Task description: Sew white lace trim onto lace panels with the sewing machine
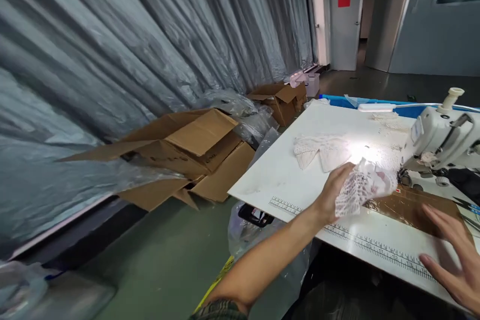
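Observation:
My left hand (336, 187) is closed on a piece of white lace fabric (354, 192), lifted a little off the sewing table (270, 180). The lace reaches toward the sewing machine (438, 140), whose bright lamp washes out part of it. Most of my left fingers are hidden behind the cloth. At the right, my right hand (455, 255) hovers with fingers spread and nothing in it, over the table's front edge and a brown taped plate (420, 207). Beyond my left hand, more white lace (309, 147) lies flat on the table.
Scissors with blue handles (470, 206) lie at the far right. A printed ruler scale (378, 250) runs along the front edge. Open cardboard boxes (202, 140) and clear plastic (240, 110) sit on the floor at left, before a grey curtain (168, 35).

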A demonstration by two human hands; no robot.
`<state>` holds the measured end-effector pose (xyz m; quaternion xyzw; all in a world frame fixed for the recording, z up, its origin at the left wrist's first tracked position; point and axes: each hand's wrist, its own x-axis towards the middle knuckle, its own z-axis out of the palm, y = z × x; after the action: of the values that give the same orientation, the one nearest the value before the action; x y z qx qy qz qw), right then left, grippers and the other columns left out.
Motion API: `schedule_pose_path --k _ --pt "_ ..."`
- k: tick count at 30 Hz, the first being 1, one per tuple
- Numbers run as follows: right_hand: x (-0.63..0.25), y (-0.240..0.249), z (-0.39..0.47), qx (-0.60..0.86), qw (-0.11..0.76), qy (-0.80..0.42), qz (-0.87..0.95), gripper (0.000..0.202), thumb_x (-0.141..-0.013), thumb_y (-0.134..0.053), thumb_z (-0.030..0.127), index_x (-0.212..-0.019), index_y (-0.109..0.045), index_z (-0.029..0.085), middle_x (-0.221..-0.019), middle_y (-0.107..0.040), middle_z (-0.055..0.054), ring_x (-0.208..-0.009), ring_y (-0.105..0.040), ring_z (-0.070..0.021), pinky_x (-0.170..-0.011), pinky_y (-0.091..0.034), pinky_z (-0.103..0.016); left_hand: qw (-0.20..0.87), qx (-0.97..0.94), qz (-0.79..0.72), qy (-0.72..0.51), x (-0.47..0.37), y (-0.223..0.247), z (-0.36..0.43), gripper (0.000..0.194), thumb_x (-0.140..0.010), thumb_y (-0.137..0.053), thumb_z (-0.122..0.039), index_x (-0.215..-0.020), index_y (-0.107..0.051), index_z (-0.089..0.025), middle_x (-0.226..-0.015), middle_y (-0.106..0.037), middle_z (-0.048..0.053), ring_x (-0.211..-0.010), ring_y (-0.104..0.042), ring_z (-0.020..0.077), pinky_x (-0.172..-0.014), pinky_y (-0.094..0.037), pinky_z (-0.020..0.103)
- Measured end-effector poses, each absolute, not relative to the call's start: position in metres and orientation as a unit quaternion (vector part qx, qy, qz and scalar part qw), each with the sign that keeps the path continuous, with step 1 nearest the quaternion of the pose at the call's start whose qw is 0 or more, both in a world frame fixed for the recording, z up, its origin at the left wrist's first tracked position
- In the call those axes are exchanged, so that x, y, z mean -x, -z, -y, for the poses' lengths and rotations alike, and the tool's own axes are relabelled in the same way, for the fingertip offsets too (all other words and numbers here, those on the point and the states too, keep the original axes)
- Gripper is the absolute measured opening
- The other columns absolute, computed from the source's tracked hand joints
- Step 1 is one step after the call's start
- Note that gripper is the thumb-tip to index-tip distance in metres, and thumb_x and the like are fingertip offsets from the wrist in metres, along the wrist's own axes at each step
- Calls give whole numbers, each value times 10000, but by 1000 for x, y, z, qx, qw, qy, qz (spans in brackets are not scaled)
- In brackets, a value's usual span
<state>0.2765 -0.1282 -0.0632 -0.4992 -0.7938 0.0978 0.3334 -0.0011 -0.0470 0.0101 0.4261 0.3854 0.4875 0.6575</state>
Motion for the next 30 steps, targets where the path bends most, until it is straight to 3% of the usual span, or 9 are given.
schedule_pose_path --k 4,7,10,12,14,17,22,25,30 --pt "-231 25 107 454 338 -323 759 616 -868 -655 540 -1413 -529 280 -1419 -532 -122 -1290 -520 -308 -1054 -481 -452 731 -403 -343 -432 -17 -16 75 402 -797 -710 -578 -872 -634 -191 -832 -674 36 -869 -662 229 -834 -547 344" --pt "-218 12 106 399 271 -546 685 368 -902 -618 558 -1011 -703 217 -985 -680 -54 -936 -630 -221 -888 -522 -349 760 -413 -332 -376 -19 -14 74 584 -758 -676 -722 -953 -648 -173 -894 -700 66 -924 -675 270 -873 -535 396" --pt "-218 10 115 379 199 -664 613 438 -847 -678 600 -728 -571 192 -616 -468 45 -565 -426 -103 -519 -379 -224 728 -480 -377 -312 -18 -7 65 788 -603 -800 -723 -1140 -612 -178 -963 -698 75 -934 -672 287 -838 -533 417" --pt "-223 11 118 382 170 -696 584 490 -814 -702 629 -702 -492 201 -558 -331 84 -495 -271 -72 -435 -223 -222 681 -559 -404 -245 -16 -4 58 774 -599 -873 -567 -1223 -594 -201 -1029 -694 72 -984 -664 283 -858 -528 412" --pt "-232 11 115 374 153 -724 559 511 -781 -718 657 -744 -497 199 -580 -356 85 -504 -279 -68 -444 -221 -219 627 -638 -403 -193 -13 -3 51 623 -679 -844 -442 -1215 -618 -221 -1159 -674 78 -1114 -629 288 -940 -507 418" --pt "-253 10 99 380 139 -732 547 536 -746 -722 686 -813 -551 183 -666 -481 45 -553 -385 -77 -492 -304 -217 534 -728 -392 -180 -9 -5 39 461 -788 -743 -367 -1213 -624 -235 -1341 -596 77 -1270 -545 280 -1011 -488 405" --pt "-284 15 53 556 187 -527 615 483 -710 -701 652 -881 -668 202 -729 -621 -10 -602 -520 -145 -523 -387 -273 288 -858 -401 -141 -16 3 0 331 -934 -533 -225 -1255 -591 -168 -1140 -651 103 -1025 -646 237 -809 -546 361" --pt "-288 22 35 597 203 -437 641 450 -732 -666 585 -951 -727 196 -855 -704 -52 -740 -596 -206 -642 -445 -322 127 -908 -382 -119 -34 12 -33 312 -937 -443 -105 -1187 -626 -138 -1278 -597 151 -1051 -628 247 -856 -513 404" --pt "-290 32 34 581 222 -447 643 494 -812 -612 596 -1038 -728 172 -879 -708 -54 -742 -592 -207 -646 -440 -327 138 -943 -290 -92 -66 22 -81 276 -944 -423 -126 -996 -693 -159 -1079 -678 122 -1056 -613 267 -1026 -381 463"
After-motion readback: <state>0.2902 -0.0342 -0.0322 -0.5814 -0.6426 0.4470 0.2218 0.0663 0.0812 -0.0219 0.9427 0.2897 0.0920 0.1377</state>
